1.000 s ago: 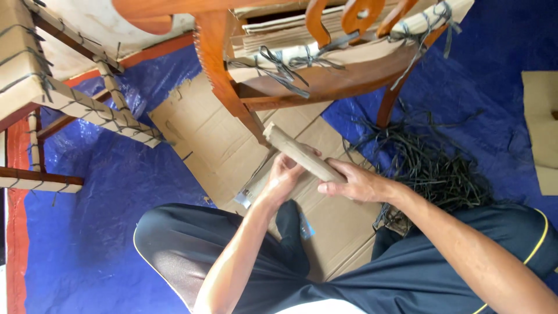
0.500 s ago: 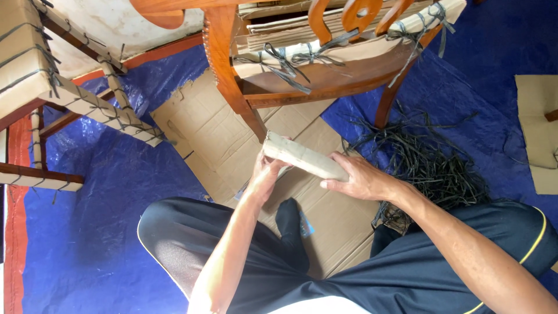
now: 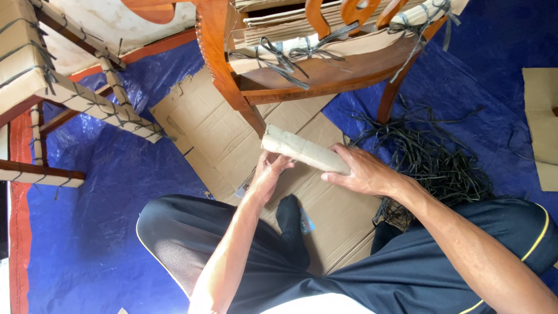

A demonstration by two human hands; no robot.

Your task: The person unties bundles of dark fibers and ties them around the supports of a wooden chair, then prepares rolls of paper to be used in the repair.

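I hold a rolled cardboard wrap (image 3: 302, 150) with both hands, just below the leg of an orange-brown wooden chair (image 3: 232, 87). My right hand (image 3: 363, 171) grips the roll's right end from above. My left hand (image 3: 270, 168) supports its left end from below, fingers curled around it. The roll lies tilted, its left end higher and close to the foot of the chair leg. The chair's seat rail (image 3: 325, 75) carries cardboard strips tied on with dark cord.
Flattened cardboard sheets (image 3: 215, 134) lie on a blue tarp (image 3: 99, 232). A tangle of black cords (image 3: 430, 157) sits to the right. Another cardboard-wrapped furniture frame (image 3: 70, 99) stands at the left. A cardboard piece (image 3: 543, 122) lies at the far right. My dark-trousered legs fill the bottom.
Both hands have lifted the cardboard roll slightly up and left, nearer the chair leg. The view has shifted a little downward.
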